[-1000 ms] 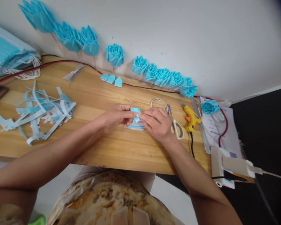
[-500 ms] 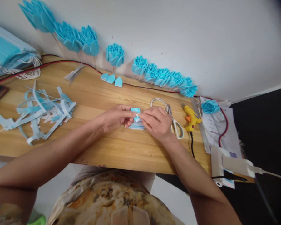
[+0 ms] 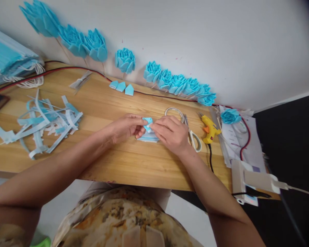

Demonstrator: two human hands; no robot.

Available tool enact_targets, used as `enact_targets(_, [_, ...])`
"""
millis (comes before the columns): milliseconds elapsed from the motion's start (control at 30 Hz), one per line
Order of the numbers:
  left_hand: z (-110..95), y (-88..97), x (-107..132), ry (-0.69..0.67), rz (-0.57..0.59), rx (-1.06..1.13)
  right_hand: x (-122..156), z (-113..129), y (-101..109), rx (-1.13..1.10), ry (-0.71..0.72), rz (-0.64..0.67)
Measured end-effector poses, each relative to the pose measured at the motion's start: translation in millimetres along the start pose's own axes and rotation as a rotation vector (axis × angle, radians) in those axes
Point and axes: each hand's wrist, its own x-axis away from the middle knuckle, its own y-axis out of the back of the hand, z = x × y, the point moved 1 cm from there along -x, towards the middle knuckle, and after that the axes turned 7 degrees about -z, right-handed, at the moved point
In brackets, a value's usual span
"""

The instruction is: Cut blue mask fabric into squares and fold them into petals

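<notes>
A small folded piece of blue fabric (image 3: 147,122) is held between both hands over the wooden table. My left hand (image 3: 130,127) pinches its left side with thumb and fingers. From the right, my right hand (image 3: 172,132) grips the other edge with its fingertips, which partly hide the piece. Beneath the hands lies a stack of blue and white fabric pieces (image 3: 147,137), partly covered. Three folded blue petals (image 3: 121,86) lie in a row farther back, near the wall.
Scissors (image 3: 195,140), a roll of tape (image 3: 174,112) and a yellow glue gun (image 3: 209,129) lie to the right. Cut strips (image 3: 45,120) are heaped at left, below packed face masks (image 3: 10,56). Blue fabric flowers (image 3: 125,60) line the wall. A power strip (image 3: 243,181) sits at the right edge.
The blue piece's top edge has been folded over further between my fingers. Both hands stay in almost the same place.
</notes>
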Motion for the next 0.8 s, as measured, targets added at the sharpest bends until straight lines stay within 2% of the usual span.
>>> enact_targets(100, [-1,1.9,-2,-0.056,-0.049,-0.074,-3,3,4,-0.039,-0.044,0.072])
enact_targets(167, [-3,2.4,-3,-0.13,-0.097,-0.193,-5,5,7,-0.106,-0.135,0.063])
enact_targets(300, [-8,-0.6,1,-0.279,-0.163,-0.5,-3,1,8,-0.347,-0.491,0.011])
enact_targets(367, [-9,-3.5,4,-0.316,-0.163,-0.592,2,-2,3,-0.522,-0.669,0.067])
enact_targets(433, [-8,-6.1,7,-0.343,-0.151,-0.641,6,-2,-3,-0.684,-0.782,0.134])
enact_targets(500, [-7,-7.9,8,-0.364,-0.147,-0.662,9,-1,-8,-0.777,-0.845,0.158])
enact_targets(600, [-5,-8.4,8,-0.372,-0.144,-0.645,9,1,-11,-0.808,-0.894,0.099])
enact_targets(800, [2,-6.8,2,-0.372,-0.165,-0.564,9,2,-11,-0.757,-0.877,0.008])
